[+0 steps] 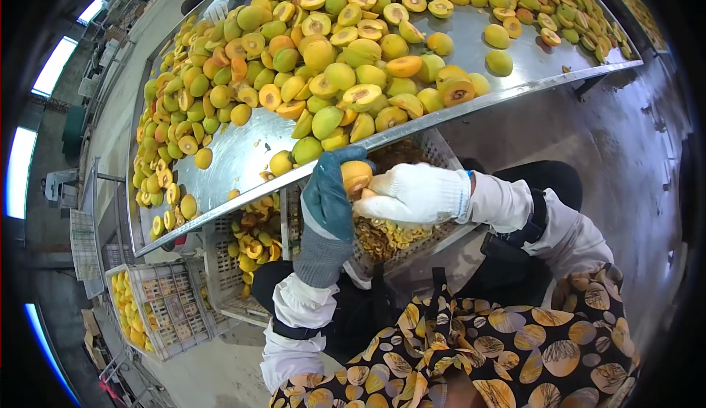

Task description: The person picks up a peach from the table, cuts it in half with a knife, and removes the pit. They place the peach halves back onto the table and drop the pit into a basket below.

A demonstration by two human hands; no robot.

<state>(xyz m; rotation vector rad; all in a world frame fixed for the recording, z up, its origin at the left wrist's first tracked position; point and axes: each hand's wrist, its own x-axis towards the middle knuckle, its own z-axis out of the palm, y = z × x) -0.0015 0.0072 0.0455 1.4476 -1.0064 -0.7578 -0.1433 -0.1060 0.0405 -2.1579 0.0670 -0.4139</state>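
My left hand (329, 198), in a dark green coated glove with a grey cuff, is closed around an orange-yellow fruit (356, 175) just below the metal table's front edge. Beside it, my right hand (419, 193) wears a white knit glove with bare fingertips. Its fingers are bent together against the fruit's lower right side; any tool in them is hidden. Whole and halved yellow-green fruits (340, 76) are heaped on the metal table (228, 150). Under my hands, a crate (441, 150) holds small brownish and pale pieces.
Below the table at the left, a crate (215, 250) holds halved fruit, and another white crate (173, 312) with yellow fruit stands on the floor. Another person's white-gloved hand (218, 6) rests by the table's far left edge. My knees are beneath the table edge.
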